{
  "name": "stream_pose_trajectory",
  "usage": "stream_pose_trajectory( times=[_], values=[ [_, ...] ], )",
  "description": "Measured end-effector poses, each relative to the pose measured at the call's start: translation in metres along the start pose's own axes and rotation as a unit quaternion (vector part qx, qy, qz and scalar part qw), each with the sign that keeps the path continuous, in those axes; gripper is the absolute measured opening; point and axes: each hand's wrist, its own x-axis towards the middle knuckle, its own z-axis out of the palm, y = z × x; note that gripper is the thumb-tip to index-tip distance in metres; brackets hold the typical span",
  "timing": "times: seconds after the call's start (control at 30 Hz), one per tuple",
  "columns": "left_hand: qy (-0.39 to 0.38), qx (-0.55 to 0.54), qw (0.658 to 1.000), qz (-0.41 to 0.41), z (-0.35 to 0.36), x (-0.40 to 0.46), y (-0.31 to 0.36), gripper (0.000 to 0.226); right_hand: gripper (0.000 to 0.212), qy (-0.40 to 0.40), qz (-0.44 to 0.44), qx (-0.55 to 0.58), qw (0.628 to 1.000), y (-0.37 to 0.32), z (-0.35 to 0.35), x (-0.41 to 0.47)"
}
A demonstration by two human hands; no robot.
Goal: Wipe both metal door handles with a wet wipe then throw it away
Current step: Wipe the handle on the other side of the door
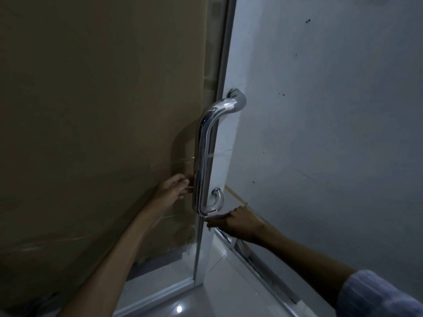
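A chrome door handle (pixel 204 143) runs vertically along the edge of a glass door, with mounts at top and bottom. A second bar seems to sit right behind it through the glass; I cannot separate the two clearly. My left hand (pixel 175 188) comes in from the left, its fingers curled onto the lower part of the bar. My right hand (pixel 238 223) is just under the handle's bottom bend and pinches a small pale wet wipe (pixel 208 218) against it. Most of the wipe is hidden by the fingers.
The door panel to the left is covered in brown paper (pixel 96 115). A grey-white wall (pixel 325 110) stands on the right. A metal floor track (pixel 263 268) runs along its base, and glossy pale floor tiles (pixel 219 291) lie below.
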Motion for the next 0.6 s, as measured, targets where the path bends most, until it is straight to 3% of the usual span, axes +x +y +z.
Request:
stream_pose_trajectory(
  times=[0.07,0.1,0.17,0.23,0.33,0.4,0.47,0.6],
  values=[
    [0.006,-0.002,1.000,0.009,-0.001,0.003,0.002,0.024,0.040,0.137,0.096,0.156,0.973,-0.007,-0.013,-0.009],
    [0.009,-0.004,1.000,0.018,-0.001,0.006,0.003,0.025,0.036,0.231,0.162,0.236,0.930,-0.012,-0.021,-0.010],
    [0.014,-0.015,0.999,0.043,0.002,0.009,0.009,0.027,0.029,0.368,0.299,0.374,0.797,-0.018,-0.038,0.001],
    [0.011,-0.028,0.998,0.062,0.007,0.009,0.017,0.028,0.027,0.397,0.384,0.464,0.692,-0.025,-0.052,0.022],
    [0.011,-0.027,0.997,0.072,0.016,0.009,0.017,0.027,0.024,0.361,0.392,0.576,0.621,-0.050,-0.060,0.050],
    [0.010,-0.024,0.997,0.069,0.018,0.008,0.011,0.024,0.024,0.346,0.388,0.609,0.599,-0.075,-0.053,0.062],
    [0.009,-0.025,0.997,0.071,0.021,0.006,0.003,0.022,0.029,0.357,0.397,0.596,0.600,-0.093,-0.034,0.063],
    [0.013,-0.014,0.997,0.073,0.027,-0.001,-0.004,0.020,0.036,0.320,0.425,0.482,0.697,-0.104,0.013,0.054]
  ],
)
